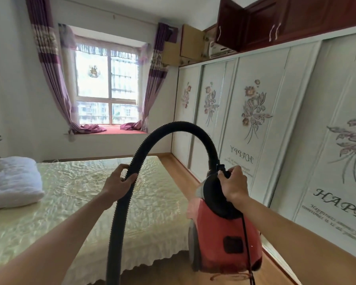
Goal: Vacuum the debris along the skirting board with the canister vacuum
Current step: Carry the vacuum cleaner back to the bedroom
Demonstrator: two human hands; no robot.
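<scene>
Bedroom, daylit, seen fwd and down. Items as found:

1. Light wood-plank floor (183, 171): narrow strip betw. bed and wardrobe.
2. Bed w/ cream quilted cover (80, 202), at left; folded white blanket (10, 182) lay on its near-left part.
3. White sliding wardrobe doors w/ flower prints and "HAPPY" lettering (265, 120), along right wall; dark red-brown wooden upper cabinets (296, 19) above them.
4. Window (107, 89) in far wall, purple striped curtains (49, 68) drawn to both sides.
5. Red plastic canister vacuum w/ black top (224, 243): over the floor strip, just beside bed edge, tilted nose-up. Whether it touched the floor could not be told.
6. Black ribbed hose (173, 128): rose from vacuum's top, arched over, ran down past bed edge out of view.
7. Thin black cord (247, 243): hung down along vacuum body.
8. Left hand (119, 182): fingers (122, 167) wrapped round hose, thumb on near side.
9. Right hand (233, 185): fingers (234, 169) curled over vacuum's black top handle, gripping it.
</scene>
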